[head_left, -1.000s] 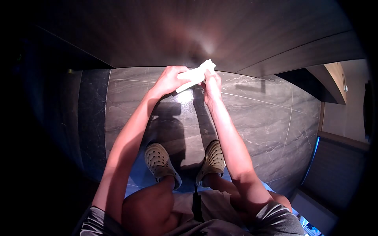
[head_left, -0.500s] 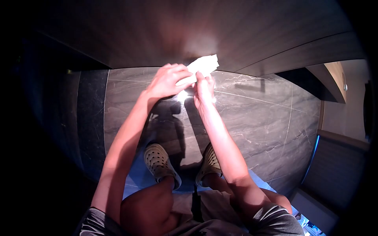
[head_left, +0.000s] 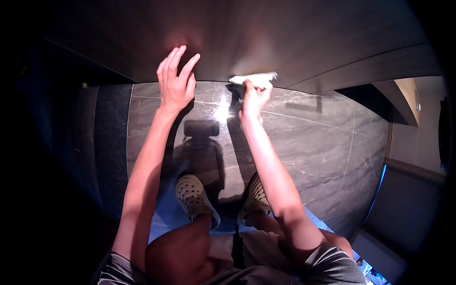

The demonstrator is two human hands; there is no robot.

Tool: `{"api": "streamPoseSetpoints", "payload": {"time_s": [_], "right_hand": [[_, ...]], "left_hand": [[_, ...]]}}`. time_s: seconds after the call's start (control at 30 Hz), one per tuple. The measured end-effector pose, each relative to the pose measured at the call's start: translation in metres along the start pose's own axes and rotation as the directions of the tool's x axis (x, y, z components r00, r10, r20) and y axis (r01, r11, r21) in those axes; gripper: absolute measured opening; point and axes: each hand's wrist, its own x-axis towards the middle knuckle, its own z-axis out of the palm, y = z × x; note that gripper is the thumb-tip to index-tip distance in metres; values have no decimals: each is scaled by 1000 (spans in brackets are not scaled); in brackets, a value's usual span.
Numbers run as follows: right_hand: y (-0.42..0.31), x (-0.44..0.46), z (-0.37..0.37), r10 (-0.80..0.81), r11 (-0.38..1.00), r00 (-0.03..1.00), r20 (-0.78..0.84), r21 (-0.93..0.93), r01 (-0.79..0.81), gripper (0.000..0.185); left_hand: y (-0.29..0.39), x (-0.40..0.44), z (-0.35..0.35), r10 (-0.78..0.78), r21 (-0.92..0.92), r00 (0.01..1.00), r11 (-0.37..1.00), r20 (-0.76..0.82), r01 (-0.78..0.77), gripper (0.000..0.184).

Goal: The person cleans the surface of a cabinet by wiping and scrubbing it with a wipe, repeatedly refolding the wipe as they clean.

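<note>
My right hand (head_left: pixel 256 97) grips a folded white cloth (head_left: pixel 254 79), thumb on the near side. The cloth is up against the lower part of a dark wood-grain panel (head_left: pixel 304 42); whether it presses on the surface I cannot tell. My left hand (head_left: pixel 176 83) is open, its fingers spread and pointing up at the same panel, to the left of the cloth. Its fingertips are at or very near the panel, and nothing is in it.
Grey veined floor tiles (head_left: pixel 304 137) meet the panel's bottom edge. My feet, in beige perforated clogs (head_left: pixel 194 197), stand on the floor below my hands. At the right are a wooden cabinet edge (head_left: pixel 403 97) and a thin blue light strip (head_left: pixel 375 192). The far left is dark.
My left hand has let go of the cloth and moved left and up to the panel, fingers spread. My right hand has shifted slightly right with the cloth, which now appears flatter.
</note>
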Motion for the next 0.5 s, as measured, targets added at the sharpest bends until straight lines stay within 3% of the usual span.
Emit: {"api": "streamPoseSetpoints", "payload": {"time_s": [0.1,0.13,0.23,0.27,0.37,0.43,0.5], "right_hand": [[22,11,20,-98,994,993,67,-42,101,33],[22,11,25,-123,990,992,-2,-76,122,27],[20,7,26,-93,995,996,-6,-38,93,21],[21,4,26,-88,986,995,49,-141,94,19],[40,-3,38,-90,976,972,218,-177,130,14],[46,-9,47,-101,906,972,210,-384,177,10],[47,-10,50,-153,866,960,236,-436,245,11]], "left_hand": [[-6,9,-3,50,184,999,982,-3,-49,66],[-15,8,-1,30,210,996,977,82,-47,73],[-24,8,3,75,291,987,950,140,-113,76],[-27,8,4,76,290,984,949,164,-122,78],[-29,8,11,75,278,988,954,135,-110,76],[-33,9,12,96,323,986,937,135,-135,75],[-36,9,10,87,327,986,936,144,-131,76]]}}
